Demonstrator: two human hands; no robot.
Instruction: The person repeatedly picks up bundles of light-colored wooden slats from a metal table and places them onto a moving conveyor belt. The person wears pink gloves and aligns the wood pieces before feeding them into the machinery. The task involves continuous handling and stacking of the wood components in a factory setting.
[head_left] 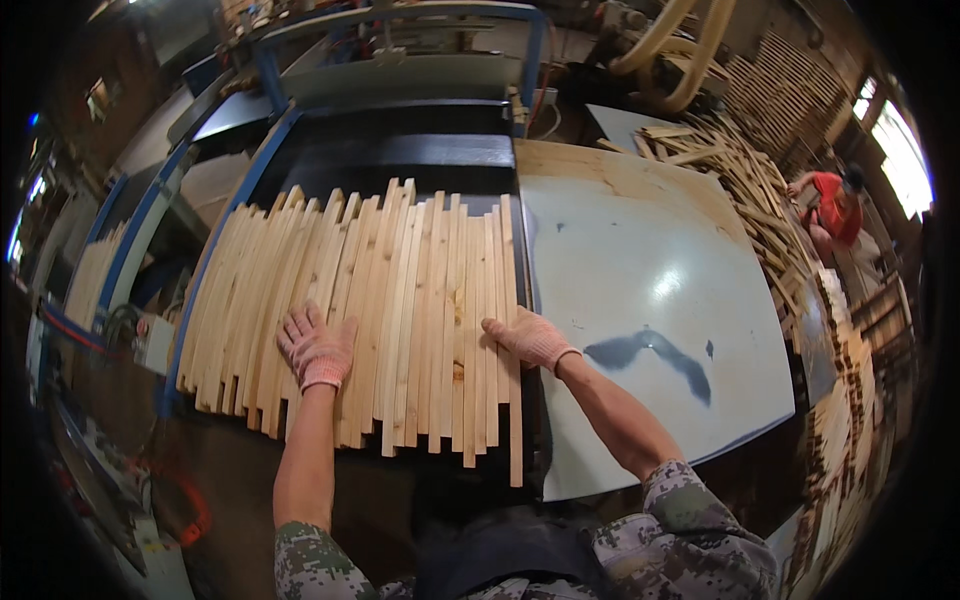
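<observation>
— So where are the hands?
— Both gloved, spread flat on the row of pale wooden slats (400, 300) lying side by side on the dark machine bed (420, 150). Left hand (318, 348) presses mid-row, fingers apart; right hand (528, 338) rests open against the row's right edge.
— And beside it?
— A grey desk (650, 300) just right; loose slats (740, 170) piled beyond, a person in red (830, 205) farther off.

Dim workshop light, with daylight blowing out a window (903, 158) at upper right and a glare spot on the pale worktop (668, 285), while fisheye bending and black vignetting blur the edges.
</observation>
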